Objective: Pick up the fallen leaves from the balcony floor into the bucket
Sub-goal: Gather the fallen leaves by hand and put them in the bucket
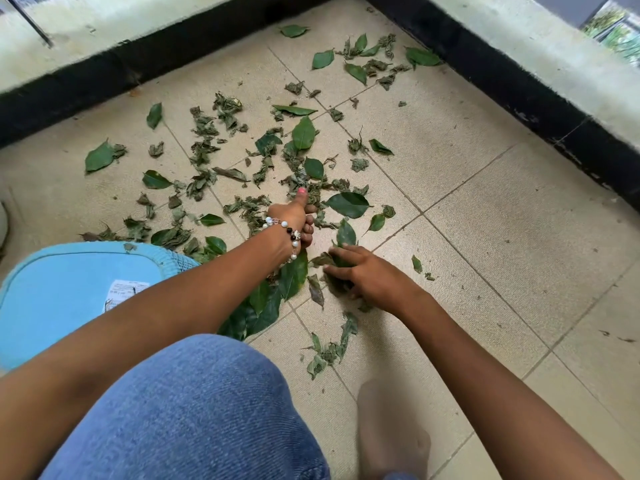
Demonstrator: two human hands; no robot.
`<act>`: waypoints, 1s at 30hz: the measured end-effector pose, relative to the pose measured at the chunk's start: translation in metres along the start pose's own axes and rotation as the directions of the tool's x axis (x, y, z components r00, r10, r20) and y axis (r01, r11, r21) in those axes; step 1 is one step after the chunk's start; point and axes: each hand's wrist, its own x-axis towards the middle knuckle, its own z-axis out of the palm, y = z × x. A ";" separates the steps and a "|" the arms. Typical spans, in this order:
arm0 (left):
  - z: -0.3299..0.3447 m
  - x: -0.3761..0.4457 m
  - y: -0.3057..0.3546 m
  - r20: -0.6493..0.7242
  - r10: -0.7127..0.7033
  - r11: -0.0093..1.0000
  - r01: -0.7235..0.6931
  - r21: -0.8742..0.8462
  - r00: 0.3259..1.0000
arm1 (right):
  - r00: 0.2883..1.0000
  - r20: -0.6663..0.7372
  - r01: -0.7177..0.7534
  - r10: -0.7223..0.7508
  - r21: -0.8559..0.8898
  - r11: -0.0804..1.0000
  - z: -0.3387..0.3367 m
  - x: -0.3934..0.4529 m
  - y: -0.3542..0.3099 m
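Leaves [349, 204] light, dry ones brittle; your left hand [294, 220] clutches some, right hand [360, 275] fingers spread—scoop loosely in bunches.

Leaves [263, 157] lie scattered across the balcony floor [485, 216] between the corner walls [519, 74] and a crouching person, whose two hands [367, 278] rest among them; the bucket [62, 289] stands at the person's left, beside the knee [194, 403]
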 end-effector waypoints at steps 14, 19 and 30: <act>0.018 -0.025 -0.014 0.209 -0.067 0.976 0.021 0.217 0.976 | 0.670 -0.095 -0.034 0.736 0.987 0.159 -0.019 -0.013 0.014; 0.038 -0.042 -0.014 0.406 -0.187 0.981 0.146 0.130 0.894 | 0.599 -0.243 -0.057 0.763 0.938 0.343 -0.037 -0.001 -0.004; 0.045 -0.032 -0.015 0.183 -0.187 0.977 0.201 -0.063 0.965 | 0.896 -0.237 0.048 0.376 0.892 0.450 -0.038 0.005 -0.026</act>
